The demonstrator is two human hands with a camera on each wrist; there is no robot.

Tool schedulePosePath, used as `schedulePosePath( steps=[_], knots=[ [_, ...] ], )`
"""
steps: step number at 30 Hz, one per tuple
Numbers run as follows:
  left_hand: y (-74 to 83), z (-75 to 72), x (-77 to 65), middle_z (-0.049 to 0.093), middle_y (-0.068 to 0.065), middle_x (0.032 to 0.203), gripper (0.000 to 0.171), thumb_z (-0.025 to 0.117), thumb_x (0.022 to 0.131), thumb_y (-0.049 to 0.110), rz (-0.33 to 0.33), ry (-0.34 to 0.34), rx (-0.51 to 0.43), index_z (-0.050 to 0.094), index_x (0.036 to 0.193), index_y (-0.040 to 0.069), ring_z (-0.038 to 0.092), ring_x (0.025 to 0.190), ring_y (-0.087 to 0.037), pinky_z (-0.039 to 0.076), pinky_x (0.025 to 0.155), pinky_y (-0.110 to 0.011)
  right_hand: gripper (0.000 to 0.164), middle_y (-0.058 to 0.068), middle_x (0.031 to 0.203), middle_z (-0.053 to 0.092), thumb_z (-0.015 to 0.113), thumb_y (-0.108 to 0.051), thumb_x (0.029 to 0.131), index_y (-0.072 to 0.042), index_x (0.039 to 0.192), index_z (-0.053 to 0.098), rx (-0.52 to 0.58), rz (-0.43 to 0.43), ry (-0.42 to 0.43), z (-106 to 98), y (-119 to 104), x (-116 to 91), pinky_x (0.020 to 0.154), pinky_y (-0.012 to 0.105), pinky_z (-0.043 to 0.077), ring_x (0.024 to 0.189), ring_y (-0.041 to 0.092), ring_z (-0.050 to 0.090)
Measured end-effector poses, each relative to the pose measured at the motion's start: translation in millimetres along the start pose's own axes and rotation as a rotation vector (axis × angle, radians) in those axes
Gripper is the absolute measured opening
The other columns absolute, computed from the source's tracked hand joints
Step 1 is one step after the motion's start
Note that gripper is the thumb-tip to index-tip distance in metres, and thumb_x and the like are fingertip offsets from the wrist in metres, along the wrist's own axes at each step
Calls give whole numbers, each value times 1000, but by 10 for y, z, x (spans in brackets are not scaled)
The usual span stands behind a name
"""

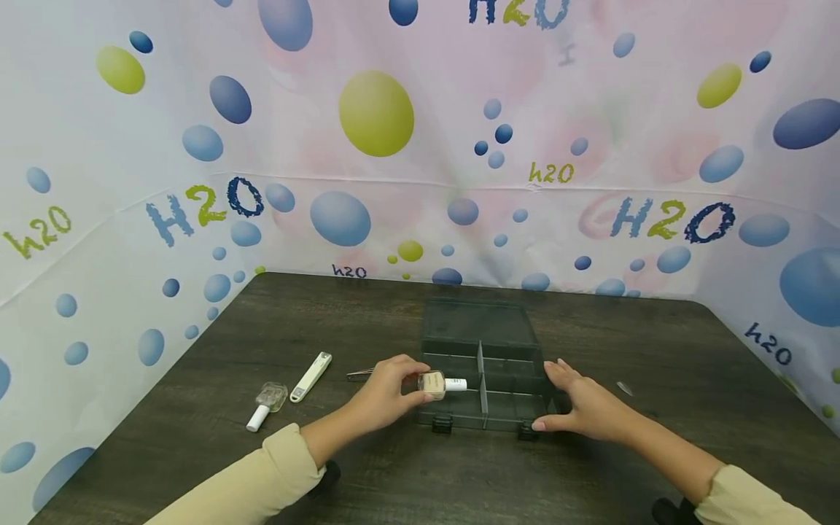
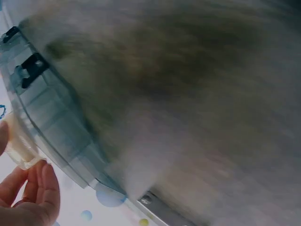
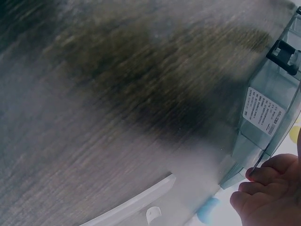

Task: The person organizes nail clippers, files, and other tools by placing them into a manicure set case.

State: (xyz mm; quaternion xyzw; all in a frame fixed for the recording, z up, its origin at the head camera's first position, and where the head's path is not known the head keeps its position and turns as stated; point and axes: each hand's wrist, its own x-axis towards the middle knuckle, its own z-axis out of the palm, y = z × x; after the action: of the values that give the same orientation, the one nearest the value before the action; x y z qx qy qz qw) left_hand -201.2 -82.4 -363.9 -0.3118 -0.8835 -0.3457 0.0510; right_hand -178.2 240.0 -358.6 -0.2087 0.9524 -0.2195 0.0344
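Over the left half of a smoky transparent compartment box [image 1: 449,421], my left hand [image 1: 392,386] pinches a nail polish bottle [image 1: 432,383] between thumb and fingers. The bottle holds beige polish, and its white cap points right. In the left wrist view the same bottle [image 2: 21,143] shows at the fingertips. The box stands with its lid raised at the back and dividers inside. Against its front right corner my right hand [image 1: 584,405] rests, fingers along the side wall and thumb by the front latch. That hand grips no loose item.
Left of the box lie a clear bottle with a white cap [image 1: 269,403], a nail clipper [image 1: 310,377] and a slim metal tool [image 1: 359,374], partly behind my left hand. A small clear sliver [image 1: 625,389] lies to the right. A printed curtain [image 1: 446,146] hangs behind the dark table [image 1: 367,474].
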Motion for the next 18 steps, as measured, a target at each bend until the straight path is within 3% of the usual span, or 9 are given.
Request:
schedulePosePath(
  steps=[7, 12, 18],
  knots=[
    [64, 74, 95, 65, -11, 101, 34, 73, 80, 16, 8, -75, 122, 66, 107, -3, 55, 86, -19, 49, 71, -28, 103, 35, 142, 31, 71, -54, 71, 14, 137, 33, -9, -1, 4, -11, -10, 5, 94, 69, 32, 132, 52, 24],
    [83, 120, 129, 67, -8, 99, 33, 74, 79, 20, -10, -77, 227, 68, 105, 1, 49, 83, -16, 45, 71, -28, 103, 35, 141, 30, 71, -54, 71, 14, 137, 33, -13, 0, 4, -15, -18, 0, 94, 70, 31, 132, 53, 24],
    [73, 128, 161, 68, -7, 98, 35, 76, 77, 23, 4, -72, 290, 70, 104, 1, 48, 79, -14, 46, 70, -26, 103, 35, 141, 30, 71, -54, 71, 14, 137, 32, -20, 4, 4, -13, -23, -5, 93, 72, 29, 131, 52, 25]
  ],
)
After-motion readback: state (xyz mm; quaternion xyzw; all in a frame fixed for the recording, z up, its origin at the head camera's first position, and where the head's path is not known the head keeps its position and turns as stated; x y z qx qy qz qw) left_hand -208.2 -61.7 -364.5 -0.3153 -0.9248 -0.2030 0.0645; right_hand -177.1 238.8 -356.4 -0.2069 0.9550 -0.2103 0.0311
